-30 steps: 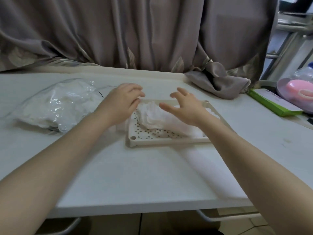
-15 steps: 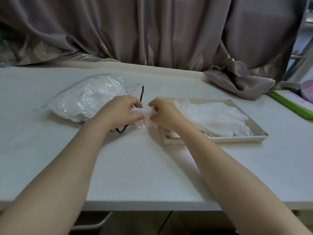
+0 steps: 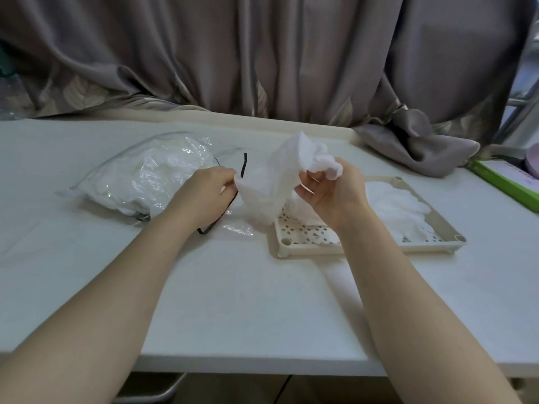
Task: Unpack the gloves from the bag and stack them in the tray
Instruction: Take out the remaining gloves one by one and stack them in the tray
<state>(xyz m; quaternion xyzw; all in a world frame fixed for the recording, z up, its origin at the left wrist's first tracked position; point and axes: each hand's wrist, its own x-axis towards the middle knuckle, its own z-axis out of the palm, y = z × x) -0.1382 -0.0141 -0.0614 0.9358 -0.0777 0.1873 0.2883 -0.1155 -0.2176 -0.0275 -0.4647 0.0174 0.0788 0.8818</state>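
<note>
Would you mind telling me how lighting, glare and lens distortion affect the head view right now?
Head view: soft, dim light with faint shadows under the forearms; specular glare on the plastic bag; the white glove held by the left hand and right hand looks washed out, with little texture; wide-angle bowing bends the table edge.

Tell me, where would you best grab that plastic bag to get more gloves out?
Probably at the bag's open mouth, its right end beside the black tie, coming from the right. That end lies slack and flat on the table, while the left part bulges with gloves and offers only slippery film. Both hands, the left and right, now hold a glove.
</note>
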